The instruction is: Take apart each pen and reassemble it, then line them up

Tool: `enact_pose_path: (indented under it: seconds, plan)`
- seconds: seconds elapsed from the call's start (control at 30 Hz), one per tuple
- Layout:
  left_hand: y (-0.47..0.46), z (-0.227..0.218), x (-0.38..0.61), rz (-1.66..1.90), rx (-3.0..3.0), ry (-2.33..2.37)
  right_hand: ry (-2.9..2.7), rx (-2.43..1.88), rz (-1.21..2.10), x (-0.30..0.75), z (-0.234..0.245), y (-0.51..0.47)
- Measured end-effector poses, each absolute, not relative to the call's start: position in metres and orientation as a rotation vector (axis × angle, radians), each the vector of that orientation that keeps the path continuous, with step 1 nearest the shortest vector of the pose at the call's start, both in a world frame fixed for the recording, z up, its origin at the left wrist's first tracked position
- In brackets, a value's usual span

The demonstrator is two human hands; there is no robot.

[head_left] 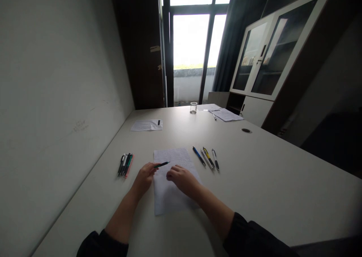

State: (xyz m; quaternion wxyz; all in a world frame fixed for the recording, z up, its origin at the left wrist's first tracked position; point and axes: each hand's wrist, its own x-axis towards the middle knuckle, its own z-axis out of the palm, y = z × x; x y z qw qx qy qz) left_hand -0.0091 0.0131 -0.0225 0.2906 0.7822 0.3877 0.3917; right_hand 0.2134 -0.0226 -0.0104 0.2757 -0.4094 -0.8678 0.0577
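My left hand [144,179] is at the left edge of a sheet of paper [166,198], its fingers closed around the end of a dark pen with green on it [162,164]. The pen lies nearly level above the sheet, its tip pointing right. Over the middle of the same sheet is my right hand [181,178], fingers curled inward; whether anything is inside them is hidden. Handwritten lines fill the upper part of the sheet. To its right lie a blue pen [199,156], a yellow and black pen [208,157] and white pens, one of them [215,160] with a black grip.
Several pens [122,165] and a pink one [129,167] lie side by side on the left. Farther back are a sheet [147,125], a glass [193,108], stacked papers [226,115] and a pen [214,117]. A cable hole [246,130] sits at the right.
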Motion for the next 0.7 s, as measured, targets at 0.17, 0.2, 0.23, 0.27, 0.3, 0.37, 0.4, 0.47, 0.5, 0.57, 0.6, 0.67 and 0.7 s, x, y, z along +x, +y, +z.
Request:
enact_pose_path:
  seconds: [0.17,0.2,0.23,0.27,0.3,0.37,0.4,0.47,0.5,0.57,0.6,0.67,0.7]
  plan:
    - [0.013,-0.020,-0.008,1.042,2.064,0.997,-1.815,-1.197,0.440,0.234,-0.005,-0.013]
    - [0.012,-0.020,-0.007,1.038,2.056,0.985,-1.741,-1.206,0.483,0.237,-0.005,-0.011]
    - [0.012,-0.020,-0.007,1.033,2.050,0.974,-1.683,-1.209,0.519,0.238,-0.005,-0.010]
    - [0.012,-0.020,-0.006,1.027,2.046,0.965,-1.643,-1.204,0.546,0.239,-0.006,-0.009]
    - [0.012,-0.020,-0.006,1.024,2.044,0.958,-1.622,-1.193,0.560,0.239,-0.006,-0.008]
    - [0.011,-0.020,-0.006,1.016,2.044,0.946,-1.630,-1.163,0.569,0.238,-0.007,-0.008]
    - [0.010,-0.019,-0.005,1.013,2.044,0.943,-1.646,-1.149,0.570,0.237,-0.008,-0.009]
    - [0.009,-0.018,-0.005,1.008,2.045,0.940,-1.674,-1.134,0.567,0.235,-0.008,-0.010]
    - [0.008,-0.017,-0.005,1.006,2.046,0.941,-1.681,-1.133,0.567,0.235,-0.008,-0.010]
    - [0.007,-0.015,-0.004,1.007,2.049,0.942,-1.688,-1.131,0.562,0.234,-0.008,-0.010]
    - [0.006,-0.015,-0.004,1.007,2.049,0.940,-1.692,-1.129,0.560,0.234,-0.007,-0.011]
    - [0.005,-0.013,-0.004,1.008,2.053,0.934,-1.704,-1.127,0.554,0.234,-0.007,-0.011]
    - [0.005,-0.012,-0.003,1.009,2.056,0.930,-1.711,-1.127,0.550,0.234,-0.007,-0.011]
